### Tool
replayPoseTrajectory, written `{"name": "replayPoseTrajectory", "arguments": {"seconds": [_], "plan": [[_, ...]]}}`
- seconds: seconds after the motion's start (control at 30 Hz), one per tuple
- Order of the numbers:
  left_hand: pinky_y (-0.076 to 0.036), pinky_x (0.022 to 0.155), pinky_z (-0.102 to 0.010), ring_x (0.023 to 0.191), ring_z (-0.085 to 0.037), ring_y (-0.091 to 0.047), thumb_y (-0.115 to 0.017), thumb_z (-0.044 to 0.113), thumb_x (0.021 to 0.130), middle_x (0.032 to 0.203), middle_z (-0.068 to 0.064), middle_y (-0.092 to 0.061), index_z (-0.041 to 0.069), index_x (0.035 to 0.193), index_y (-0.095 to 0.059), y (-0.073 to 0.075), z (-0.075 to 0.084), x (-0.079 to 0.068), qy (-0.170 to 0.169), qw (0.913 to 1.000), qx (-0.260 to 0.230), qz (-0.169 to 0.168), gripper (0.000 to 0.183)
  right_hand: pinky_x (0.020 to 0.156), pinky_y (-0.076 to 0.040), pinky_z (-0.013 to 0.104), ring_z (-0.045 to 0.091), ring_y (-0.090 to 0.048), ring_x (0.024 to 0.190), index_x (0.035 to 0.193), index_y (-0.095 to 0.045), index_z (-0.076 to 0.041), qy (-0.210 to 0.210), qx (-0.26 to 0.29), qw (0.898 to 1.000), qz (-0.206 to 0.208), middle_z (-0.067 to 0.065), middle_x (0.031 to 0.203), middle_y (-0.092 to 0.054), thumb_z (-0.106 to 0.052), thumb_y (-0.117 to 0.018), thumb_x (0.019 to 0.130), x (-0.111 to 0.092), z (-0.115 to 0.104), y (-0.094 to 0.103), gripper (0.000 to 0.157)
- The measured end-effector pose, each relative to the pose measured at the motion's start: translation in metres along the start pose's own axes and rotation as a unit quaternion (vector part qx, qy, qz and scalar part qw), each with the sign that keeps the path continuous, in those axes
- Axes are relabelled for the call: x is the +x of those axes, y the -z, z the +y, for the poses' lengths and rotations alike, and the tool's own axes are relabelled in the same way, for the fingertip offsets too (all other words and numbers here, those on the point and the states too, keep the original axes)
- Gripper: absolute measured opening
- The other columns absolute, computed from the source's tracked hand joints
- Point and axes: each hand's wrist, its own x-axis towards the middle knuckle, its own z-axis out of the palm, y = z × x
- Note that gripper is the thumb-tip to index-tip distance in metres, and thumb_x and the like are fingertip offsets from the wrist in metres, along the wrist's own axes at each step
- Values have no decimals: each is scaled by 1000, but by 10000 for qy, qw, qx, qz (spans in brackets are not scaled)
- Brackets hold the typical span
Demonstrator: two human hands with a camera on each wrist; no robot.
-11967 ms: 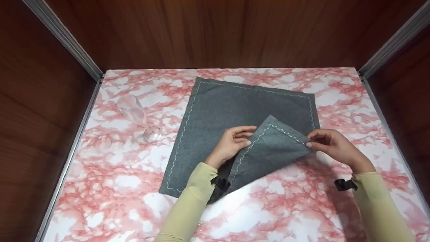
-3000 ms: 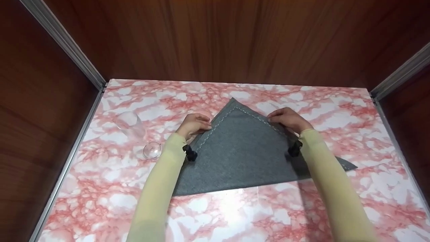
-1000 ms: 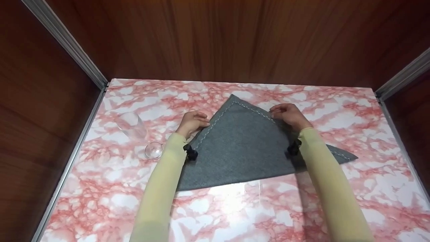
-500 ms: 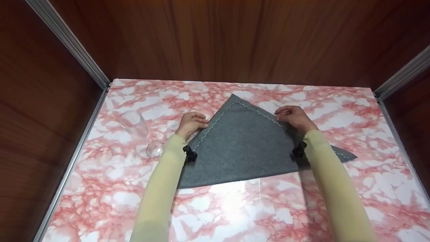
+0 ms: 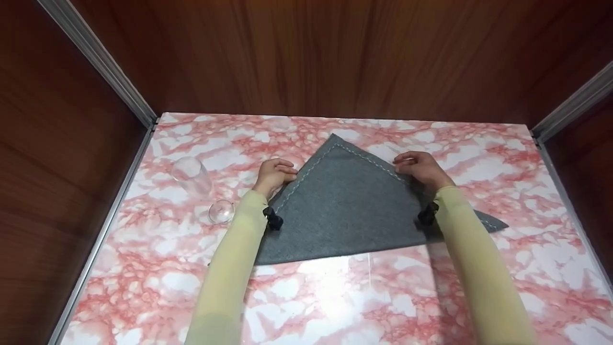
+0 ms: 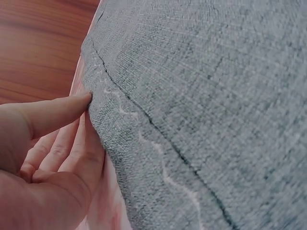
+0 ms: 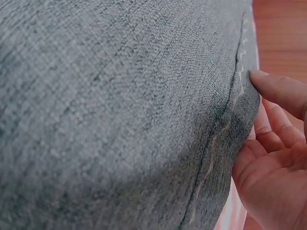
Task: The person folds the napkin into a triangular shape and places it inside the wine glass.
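A grey cloth napkin (image 5: 345,206) with wavy pale stitching along its hem lies folded into a triangle, its peak toward the back wall. My left hand (image 5: 276,175) is at its left slanted edge; in the left wrist view the thumb (image 6: 62,112) tip meets the hem while the other fingers go in behind it. On the right slanted edge, my right hand (image 5: 421,167) pinches the hem, thumb (image 7: 276,88) on the rim and fingers curled underneath. The right corner of the napkin pokes out beyond the right forearm, and the left forearm covers most of the left corner.
A clear stemmed glass (image 5: 192,176) stands left of the napkin, its round foot close to the left sleeve. The table (image 5: 158,268) has a red and white marbled top. Brown wood-look panels (image 5: 306,57) enclose its back and sides.
Since 12 seconds ago, the raised near corner has been brought over toward the back, turning the square napkin into a triangle. In the last second the right hand has slid slightly rightward along its edge.
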Motion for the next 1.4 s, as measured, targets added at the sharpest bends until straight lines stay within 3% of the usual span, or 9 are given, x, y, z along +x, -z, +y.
{"name": "replayPoseTrajectory", "arguments": {"seconds": [0.3, 0.53, 0.67, 0.77, 0.87, 1.0, 1.1, 1.23, 1.4], "plan": [[-54, 77, -30, 99, -31, -65, -66, -16, 81, 109, -25, -65, -10, 121, -58, 15, -8, -7, 123, 9990, -422, -16, 41, 71, -46, 27, 11, -57, 86, 127, -54, 2, -345, -217, 9988, -260, 14, 115, -63, -9, -65, 91, -13, 0, 10, 40], [-52, 84, -38, 103, -32, -62, -66, -13, 82, 116, -26, -61, -8, 127, -54, 17, -7, -26, 113, 9984, -238, -491, 46, 77, -47, 30, 20, -59, 105, 132, -48, 7, -190, -246, 9980, -545, 25, 127, -56, -3, -59, 93, -27, 6, 19, 41], [-53, 81, -35, 93, -24, -65, -66, -10, 84, 112, -26, -63, -9, 124, -55, 16, -8, -41, -52, 9976, 260, -636, 42, 83, -47, 30, 28, -55, 113, 131, -50, 7, 34, -592, 9968, -536, 26, 127, -55, -2, -58, 93, -40, 5, 20, 39], [-54, 77, -32, 87, -19, -64, -69, -4, 84, 103, -20, -66, -9, 117, -61, 15, -13, -57, -525, 9894, 1197, -637, 34, 92, -45, 37, 34, -50, 119, 132, -49, 5, 115, -1037, 9931, -529, 26, 131, -52, -3, -58, 93, -52, 3, 20, 41], [-51, 83, -34, 94, -22, -63, -70, 3, 85, 103, -16, -67, -7, 113, -64, 17, -18, -79, -1197, 9600, 2423, -738, 31, 101, -38, 51, 40, -42, 127, 135, -46, 6, 277, -1639, 9848, -504, 28, 136, -47, -6, -59, 93, -66, 3, 18, 46], [-40, 100, -41, 115, -30, -55, -68, 12, 89, 121, -17, -61, -3, 123, -61, 22, -27, -117, -1732, 9032, 3753, -1156, 38, 104, -28, 59, 47, -37, 127, 135, -46, 8, 915, -2583, 9608, -428, 32, 135, -44, -7, -63, 89, -92, 3, 10, 52], [-30, 108, -47, 129, -37, -41, -61, 18, 94, 139, -21, -46, 2, 137, -50, 25, -34, -149, -1688, 8672, 4446, -1475, 47, 102, -28, 61, 51, -36, 124, 135, -44, 10, 1335, -3130, 9390, -497, 36, 136, -39, -12, -65, 88, -116, 5, -2, 56], [-13, 109, -61, 138, -47, -17, -51, 28, 99, 153, -25, -20, 11, 149, -35, 21, -46, -183, -1473, 8242, 5210, -1660, 55, 102, -22, 67, 57, -22, 130, 145, -33, 4, 1129, -3499, 9268, -769, 38, 146, -18, -35, -58, 95, -142, 9, -21, 68], [6, 101, -72, 140, -44, 10, -39, 51, 99, 158, -15, 4, 26, 154, -18, 10, -56, -202, -951, 7959, 5649, -1960, 64, 101, -4, 73, 52, 5, 137, 153, -18, -8, 580, -3805, 9192, -837, 29, 154, 4, -56, -46, 95, -160, 20, -33, 80]]}}
